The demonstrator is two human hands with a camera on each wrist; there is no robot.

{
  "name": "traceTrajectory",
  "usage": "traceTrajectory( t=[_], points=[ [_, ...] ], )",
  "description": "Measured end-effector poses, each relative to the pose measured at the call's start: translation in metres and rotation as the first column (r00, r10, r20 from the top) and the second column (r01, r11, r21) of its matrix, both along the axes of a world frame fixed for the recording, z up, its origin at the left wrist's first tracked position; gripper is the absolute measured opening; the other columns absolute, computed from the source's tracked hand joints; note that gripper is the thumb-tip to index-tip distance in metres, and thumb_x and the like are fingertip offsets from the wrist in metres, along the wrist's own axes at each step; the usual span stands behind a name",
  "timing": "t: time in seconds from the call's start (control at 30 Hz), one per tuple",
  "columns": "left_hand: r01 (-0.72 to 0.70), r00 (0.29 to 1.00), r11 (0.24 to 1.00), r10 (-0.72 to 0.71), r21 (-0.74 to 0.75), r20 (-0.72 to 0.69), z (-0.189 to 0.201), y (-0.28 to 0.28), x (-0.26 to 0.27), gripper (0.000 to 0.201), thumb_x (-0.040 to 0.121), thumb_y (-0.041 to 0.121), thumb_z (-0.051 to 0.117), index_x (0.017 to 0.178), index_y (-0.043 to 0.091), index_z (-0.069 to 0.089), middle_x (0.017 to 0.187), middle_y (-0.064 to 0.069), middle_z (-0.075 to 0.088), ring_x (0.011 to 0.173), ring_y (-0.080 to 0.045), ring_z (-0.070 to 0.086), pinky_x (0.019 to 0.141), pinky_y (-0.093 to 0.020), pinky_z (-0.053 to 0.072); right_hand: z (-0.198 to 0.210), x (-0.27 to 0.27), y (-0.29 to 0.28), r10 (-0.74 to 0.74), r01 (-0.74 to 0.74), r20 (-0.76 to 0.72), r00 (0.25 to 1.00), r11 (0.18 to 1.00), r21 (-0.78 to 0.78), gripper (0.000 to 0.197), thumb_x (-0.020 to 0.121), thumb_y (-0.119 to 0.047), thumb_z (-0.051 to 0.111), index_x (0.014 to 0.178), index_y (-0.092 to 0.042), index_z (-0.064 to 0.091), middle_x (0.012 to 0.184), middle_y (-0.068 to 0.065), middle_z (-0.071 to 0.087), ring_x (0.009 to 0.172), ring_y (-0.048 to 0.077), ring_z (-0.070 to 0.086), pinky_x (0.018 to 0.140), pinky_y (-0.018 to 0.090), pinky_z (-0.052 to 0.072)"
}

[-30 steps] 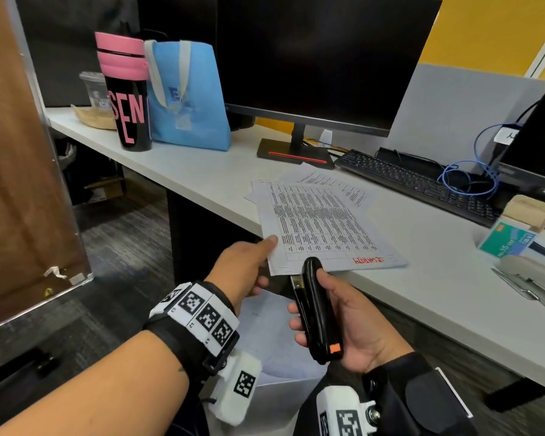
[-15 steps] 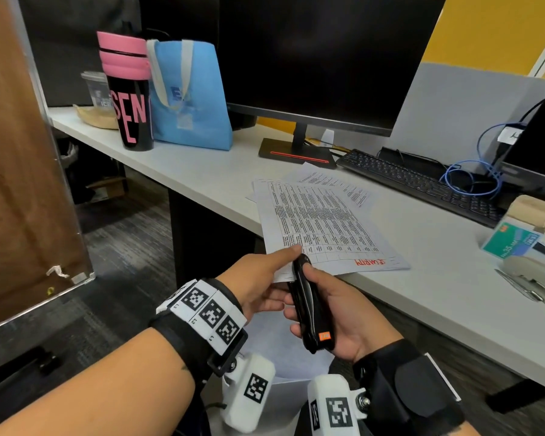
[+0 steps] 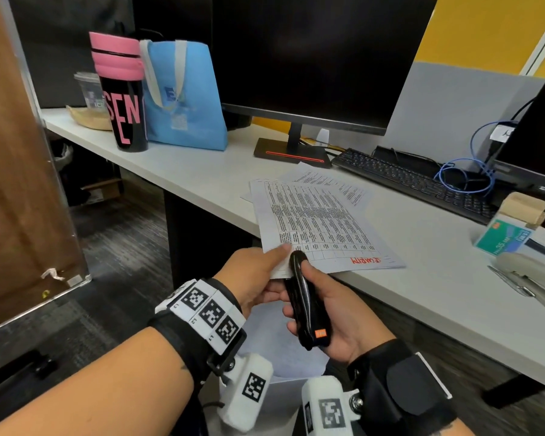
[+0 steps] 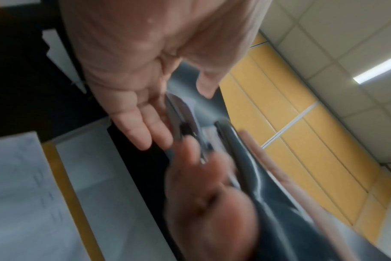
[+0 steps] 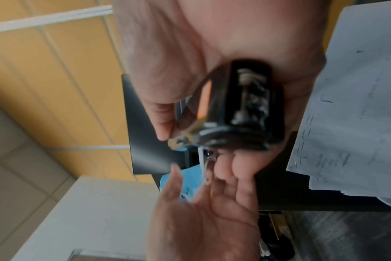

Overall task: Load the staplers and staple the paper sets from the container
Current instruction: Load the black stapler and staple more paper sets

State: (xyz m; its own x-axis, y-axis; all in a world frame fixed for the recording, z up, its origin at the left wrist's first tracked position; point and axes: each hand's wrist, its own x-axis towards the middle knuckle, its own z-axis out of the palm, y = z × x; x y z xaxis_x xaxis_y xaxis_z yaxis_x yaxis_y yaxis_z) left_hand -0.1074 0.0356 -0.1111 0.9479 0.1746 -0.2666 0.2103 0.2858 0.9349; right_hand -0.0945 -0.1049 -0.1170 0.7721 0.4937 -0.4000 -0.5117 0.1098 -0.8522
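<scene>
A printed paper set lies on the white desk, its near corner hanging over the front edge. My left hand pinches that corner, thumb on top. My right hand grips a black stapler with an orange tag, and its nose sits over the same corner beside my left thumb. In the right wrist view the stapler's rear end fills my palm. The left wrist view is blurred and shows the stapler next to my left fingers.
A second, grey stapler and a green staple box lie at the desk's right. A keyboard, monitor, blue bag and pink-black tumbler stand behind. A white container with paper sits below my hands.
My right hand has raised the stapler forward from below the desk edge until its nose covers the paper corner. My left hand has stayed on that corner.
</scene>
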Motion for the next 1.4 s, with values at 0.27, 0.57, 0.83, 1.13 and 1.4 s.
traceTrajectory(
  t=[0.27, 0.57, 0.83, 1.13, 1.4],
  points=[
    [-0.214, 0.932, 0.241, -0.24, 0.947, 0.272, -0.005, 0.04, 0.004, 0.079, 0.079, -0.003, 0.051, 0.144, 0.04, 0.037, 0.153, 0.003, 0.025, 0.104, -0.014, 0.056, 0.081, -0.022, 0.046, -0.004, 0.0, -0.02, 0.111, -0.108, -0.06, 0.992, 0.992, 0.06, 0.049, 0.078, -0.043, 0.06, 0.105, -0.002, 0.061, 0.084, 0.017, 0.062, 0.061, 0.025, 0.058, 0.051, 0.03, 0.048],
    [-0.198, 0.894, 0.581, -0.224, 0.79, 0.389, 0.0, 0.03, 0.007, 0.016, 0.095, 0.029, 0.06, 0.097, 0.019, 0.072, 0.079, 0.003, 0.073, 0.058, -0.001, 0.062, 0.07, -0.028, 0.055, -0.019, -0.01, -0.017, 0.259, -0.266, -0.086, 0.962, 0.959, -0.095, 0.044, 0.073, -0.033, 0.063, 0.103, -0.001, 0.064, 0.085, 0.015, 0.066, 0.063, 0.024, 0.061, 0.054, 0.03, 0.05],
    [-0.165, 0.96, 0.845, 0.02, 0.509, 0.278, 0.016, 0.029, 0.021, 0.04, 0.098, 0.031, 0.054, 0.068, 0.005, 0.052, 0.041, -0.008, 0.044, 0.047, -0.026, 0.041, 0.045, -0.026, 0.029, -0.021, -0.01, -0.014, 0.229, -0.237, -0.096, 0.969, 0.968, -0.081, 0.046, 0.075, -0.035, 0.061, 0.106, -0.001, 0.062, 0.087, 0.016, 0.066, 0.063, 0.024, 0.061, 0.055, 0.03, 0.05],
    [-0.138, 0.971, 0.841, 0.011, 0.523, 0.239, 0.02, 0.027, 0.016, 0.036, 0.099, 0.032, 0.05, 0.085, 0.0, 0.056, 0.046, -0.013, 0.049, 0.035, -0.019, 0.043, 0.043, -0.023, 0.033, -0.022, -0.012, -0.014, 0.227, -0.234, -0.089, 0.97, 0.97, -0.071, 0.05, 0.076, -0.036, 0.06, 0.11, 0.0, 0.061, 0.089, 0.016, 0.066, 0.064, 0.024, 0.062, 0.055, 0.03, 0.051],
    [-0.197, 0.932, 0.931, 0.08, 0.308, 0.354, 0.002, 0.023, 0.007, 0.044, 0.074, 0.068, 0.061, 0.101, 0.033, 0.068, 0.114, -0.001, 0.069, 0.107, -0.023, 0.066, 0.095, -0.047, 0.052, -0.014, -0.009, -0.017, 0.145, -0.142, -0.035, 0.989, 0.988, 0.066, 0.056, 0.077, -0.047, 0.062, 0.107, 0.0, 0.063, 0.085, 0.016, 0.064, 0.06, 0.025, 0.059, 0.051, 0.03, 0.049]
  ],
)
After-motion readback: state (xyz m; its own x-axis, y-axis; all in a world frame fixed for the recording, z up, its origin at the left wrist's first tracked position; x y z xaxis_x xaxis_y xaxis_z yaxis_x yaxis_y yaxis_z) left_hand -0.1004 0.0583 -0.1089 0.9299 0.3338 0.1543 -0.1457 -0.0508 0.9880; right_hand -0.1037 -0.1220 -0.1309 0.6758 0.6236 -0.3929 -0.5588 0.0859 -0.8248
